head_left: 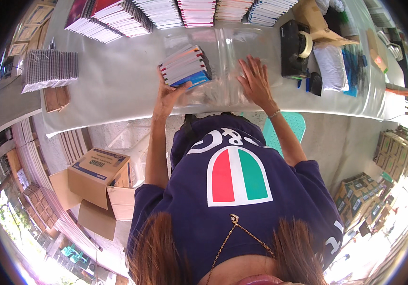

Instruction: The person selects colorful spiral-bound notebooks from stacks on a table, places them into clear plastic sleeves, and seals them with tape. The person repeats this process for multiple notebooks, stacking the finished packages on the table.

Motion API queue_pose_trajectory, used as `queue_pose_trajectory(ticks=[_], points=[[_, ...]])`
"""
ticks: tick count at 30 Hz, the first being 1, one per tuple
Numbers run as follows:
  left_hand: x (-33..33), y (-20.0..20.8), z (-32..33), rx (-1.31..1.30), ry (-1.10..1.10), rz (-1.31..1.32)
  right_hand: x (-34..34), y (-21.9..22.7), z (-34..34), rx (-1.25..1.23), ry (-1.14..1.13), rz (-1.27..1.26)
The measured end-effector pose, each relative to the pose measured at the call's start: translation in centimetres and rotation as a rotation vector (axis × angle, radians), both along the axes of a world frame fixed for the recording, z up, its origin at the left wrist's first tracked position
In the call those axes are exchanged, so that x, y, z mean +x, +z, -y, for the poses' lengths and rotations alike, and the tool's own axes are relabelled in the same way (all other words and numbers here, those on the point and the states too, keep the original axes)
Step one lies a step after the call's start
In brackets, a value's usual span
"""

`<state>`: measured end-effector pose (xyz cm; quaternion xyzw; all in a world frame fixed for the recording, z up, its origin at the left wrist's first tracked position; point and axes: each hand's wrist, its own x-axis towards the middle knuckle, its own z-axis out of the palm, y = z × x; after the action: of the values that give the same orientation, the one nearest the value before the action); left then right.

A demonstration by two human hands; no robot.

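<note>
My left hand grips a short stack of spiral notebooks by its near left corner. The stack stands over the plastic-covered table, page edges toward me, with a blue cover at its near side. To the right of it, my right hand is spread with its fingers apart and nothing in it, just over the table cover. Along the far side of the table are rows of similar notebooks, packed closely together with white, pink and orange edges showing.
Another notebook stack stands at the far left. On the right are a black box bearing a roll of tape, a white plastic packet and brown cardboard. An open carton sits below on the left, near a green stool.
</note>
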<state>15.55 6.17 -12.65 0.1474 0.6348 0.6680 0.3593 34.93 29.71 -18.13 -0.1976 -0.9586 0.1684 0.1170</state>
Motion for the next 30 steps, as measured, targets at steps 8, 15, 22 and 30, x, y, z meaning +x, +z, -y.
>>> queue_pose_trajectory(ticks=[8,15,22,30], points=[[3.1,0.2,-3.7,0.125,-0.225,-0.027,-1.9,7.0,2.5,-0.846,0.238,-0.341],[4.3,-1.7,-5.3,0.103,-0.255,-0.24,-2.2,3.7,3.5,-1.066,0.005,-0.248],[4.5,-3.3,-4.9,0.149,-0.244,-0.286,-2.2,2.3,3.7,-1.104,0.045,-0.27],[4.2,-2.2,-4.7,0.006,-0.291,-0.369,-2.3,2.7,3.1,-1.08,0.115,-0.189]])
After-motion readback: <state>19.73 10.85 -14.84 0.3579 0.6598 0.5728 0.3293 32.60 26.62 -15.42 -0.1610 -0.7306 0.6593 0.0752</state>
